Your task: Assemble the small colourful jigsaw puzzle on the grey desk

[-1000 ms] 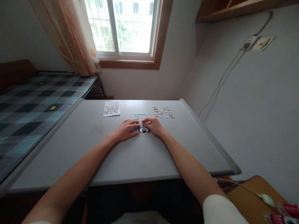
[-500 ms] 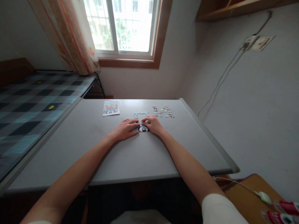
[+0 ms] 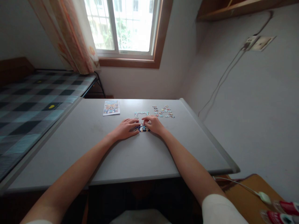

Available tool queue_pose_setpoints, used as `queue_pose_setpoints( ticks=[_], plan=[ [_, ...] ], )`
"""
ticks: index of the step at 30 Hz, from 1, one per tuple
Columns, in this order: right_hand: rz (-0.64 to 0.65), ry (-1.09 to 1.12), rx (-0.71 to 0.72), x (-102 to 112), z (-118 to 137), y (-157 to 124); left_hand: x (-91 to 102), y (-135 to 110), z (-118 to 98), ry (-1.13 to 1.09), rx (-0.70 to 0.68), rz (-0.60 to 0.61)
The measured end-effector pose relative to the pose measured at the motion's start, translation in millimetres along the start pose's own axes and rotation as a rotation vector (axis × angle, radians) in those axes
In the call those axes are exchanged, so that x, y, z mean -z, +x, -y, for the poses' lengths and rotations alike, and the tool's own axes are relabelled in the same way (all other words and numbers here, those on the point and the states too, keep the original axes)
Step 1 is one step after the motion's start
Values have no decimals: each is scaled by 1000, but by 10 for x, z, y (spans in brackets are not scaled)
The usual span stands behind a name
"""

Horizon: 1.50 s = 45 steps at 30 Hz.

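Observation:
A small, partly joined jigsaw puzzle lies in the middle of the grey table. My left hand rests flat on the table at the puzzle's left edge, fingers stretched out and touching it. My right hand sits at the puzzle's right side, fingertips curled and pressed onto the pieces. Whether a loose piece is under those fingertips is hidden. Several loose puzzle pieces lie scattered just beyond my right hand.
A printed picture card lies at the table's far left. A bed with a checked cover stands to the left, a window and curtain behind. A wooden surface with a white cable and red items is at the lower right.
Nothing of note has moved; both hands stay on the puzzle, with only a slight shift of the view.

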State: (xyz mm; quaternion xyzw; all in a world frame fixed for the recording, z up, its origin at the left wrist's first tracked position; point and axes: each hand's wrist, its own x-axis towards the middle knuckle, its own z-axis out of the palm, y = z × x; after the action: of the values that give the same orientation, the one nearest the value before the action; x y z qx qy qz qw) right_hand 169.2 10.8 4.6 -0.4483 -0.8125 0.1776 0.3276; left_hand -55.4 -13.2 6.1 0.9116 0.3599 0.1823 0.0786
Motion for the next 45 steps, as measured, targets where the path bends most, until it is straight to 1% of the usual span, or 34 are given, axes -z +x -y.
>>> queue_pose_setpoints(
  ticks=[4, 10, 13, 15, 17, 19, 22, 24, 26, 29, 33, 38, 45],
  plan=[
    [7, -15, 4, -11, 37, -9, -13, -2, 12, 6, -2, -2],
    [19, -69, -47, 16, 93, -7, -33, -4, 26, 6, 0, -2],
    [-57, -100, -106, 104, 55, 2, -22, -2, 17, -8, 16, 12],
    [-127, -126, -183, 185, 2, 9, -8, -1, 3, -11, 26, 23],
    [-157, -154, -273, 259, -54, 12, 7, -2, -11, -9, 27, 32],
    [-137, -187, -339, 303, -98, 11, 16, -5, -19, -9, 20, 24],
    [-57, -234, -370, 302, -119, 2, 15, -13, -10, 17, 20, -47],
    [9, -250, -373, 275, -105, -7, 7, -16, 6, 58, 51, -103],
    [69, -262, -376, 249, -77, -13, -5, -17, 25, 90, 101, -121],
    [110, -301, -380, 229, -30, -19, -24, -16, 45, 112, 181, -86],
    [125, -348, -383, 223, 10, -26, -51, -11, 53, 131, 254, -21],
    [128, -386, -394, 201, 21, -32, -54, -10, 51, 137, 262, 49],
    [131, -409, -375, 173, 16, -26, -47, -11, 58, 137, 270, 57]
  ],
)
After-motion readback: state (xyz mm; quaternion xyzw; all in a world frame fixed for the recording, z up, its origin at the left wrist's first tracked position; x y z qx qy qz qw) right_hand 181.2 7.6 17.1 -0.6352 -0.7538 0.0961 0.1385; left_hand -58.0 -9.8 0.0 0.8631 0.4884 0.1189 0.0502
